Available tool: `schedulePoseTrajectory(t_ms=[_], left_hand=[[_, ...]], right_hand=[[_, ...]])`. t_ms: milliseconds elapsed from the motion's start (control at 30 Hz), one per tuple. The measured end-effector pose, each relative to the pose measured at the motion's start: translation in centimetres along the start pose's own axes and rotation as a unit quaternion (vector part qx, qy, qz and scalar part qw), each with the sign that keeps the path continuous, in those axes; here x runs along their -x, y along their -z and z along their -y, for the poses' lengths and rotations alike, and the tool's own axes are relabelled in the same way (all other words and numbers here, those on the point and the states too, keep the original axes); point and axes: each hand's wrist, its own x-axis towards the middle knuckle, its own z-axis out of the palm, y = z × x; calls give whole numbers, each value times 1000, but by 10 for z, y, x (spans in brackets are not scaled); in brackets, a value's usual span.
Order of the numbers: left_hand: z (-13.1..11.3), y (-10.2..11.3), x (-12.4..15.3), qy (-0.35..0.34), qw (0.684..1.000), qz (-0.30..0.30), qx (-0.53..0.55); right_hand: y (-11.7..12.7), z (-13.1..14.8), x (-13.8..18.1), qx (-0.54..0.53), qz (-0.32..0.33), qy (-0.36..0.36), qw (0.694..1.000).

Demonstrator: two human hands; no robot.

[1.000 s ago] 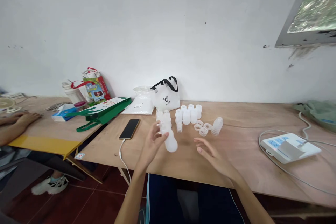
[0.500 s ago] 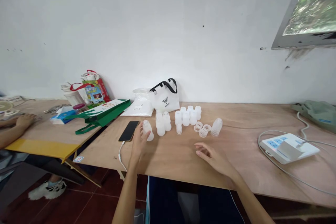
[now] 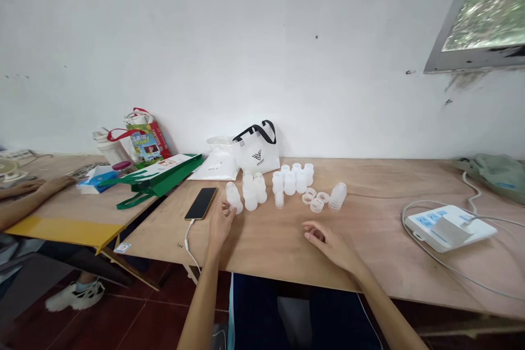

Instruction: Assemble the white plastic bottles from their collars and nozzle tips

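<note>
My left hand (image 3: pixel 221 224) is beside a translucent white plastic bottle with a clear domed top (image 3: pixel 233 197); its bent fingers are at the bottle's base, loose rather than wrapped round it. To the right stand similar domed bottles (image 3: pixel 250 197), close together. Several white bottle bodies (image 3: pixel 290 181) are grouped further right, with a short stack of clear rings (image 3: pixel 279 200) in front. Low over the table, my right hand (image 3: pixel 328 240) is half curled, thumb and fingers apart, holding nothing. Beyond it lie loose clear rings (image 3: pixel 315 205) and a leaning stack of clear domed caps (image 3: pixel 338 197).
A phone (image 3: pixel 200 203) on a white cable lies left of my left hand. Behind stand a white bag with black handles (image 3: pixel 258 153) and a white plastic packet (image 3: pixel 217 165). At right is a power strip (image 3: pixel 451 227) with looping cables. Another person's hands (image 3: pixel 53 186) rest on the left table.
My left hand has slid down from the domed bottle's side to its base and loosened. That bottle stands slightly closer to its neighbours. My right hand has stayed nearly still.
</note>
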Motion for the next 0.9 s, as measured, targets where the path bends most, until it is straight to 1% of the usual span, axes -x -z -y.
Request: schedulePoseTrajectory(t_ms=[167,267,533,733,900], left_hand=[[5,-2,-3,-41,999,12,-10],[10,-5,-5,-52,998,20,-7],[22,-12,-8,-26,997,52,57],[27,-15,-7,-54,996,63,36],[33,-18,-8,-54,995,80,27]], right_hand=[[-1,-1,-2,4,-8,12,1000],[-1,-1,-2,4,-11,19,1000],[-1,-2,-3,-1,-10,19,1000],[-1,-2,-3,-4,-6,20,1000],[-2,-2,-3,-1,-1,9,1000]])
